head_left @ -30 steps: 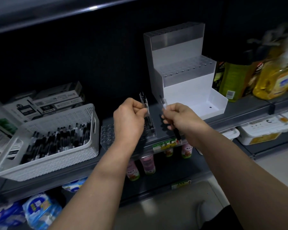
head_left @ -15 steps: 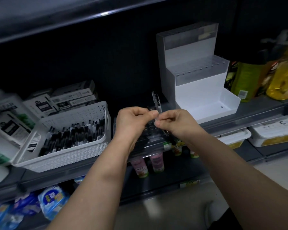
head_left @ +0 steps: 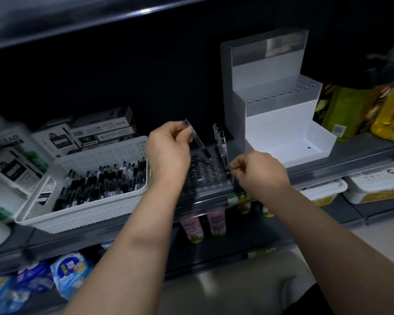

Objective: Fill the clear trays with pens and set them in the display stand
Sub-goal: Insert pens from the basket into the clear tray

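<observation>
A clear tray [head_left: 204, 172] with rows of round holes lies on the shelf between my hands. My left hand [head_left: 168, 151] grips a clear-barrelled black pen [head_left: 197, 142], tilted, its tip over the tray's holes. Two or three pens [head_left: 221, 144] stand upright in the tray's right end. My right hand [head_left: 257, 171] pinches the lower part of those standing pens at the tray's right corner. The white stepped display stand [head_left: 280, 114] sits just behind and to the right, with clear trays on its upper two steps and its bottom step bare.
A white perforated basket [head_left: 96, 201] full of black pens sits left of the tray. Boxes [head_left: 100, 130] stack behind it. Yellow and green bottles [head_left: 373, 110] stand right of the stand. Small bottles and packets fill the lower shelves.
My hands have parted. The left one now holds a pen tilted over the tray, and the right one has dropped to the standing pens at the tray's right end.
</observation>
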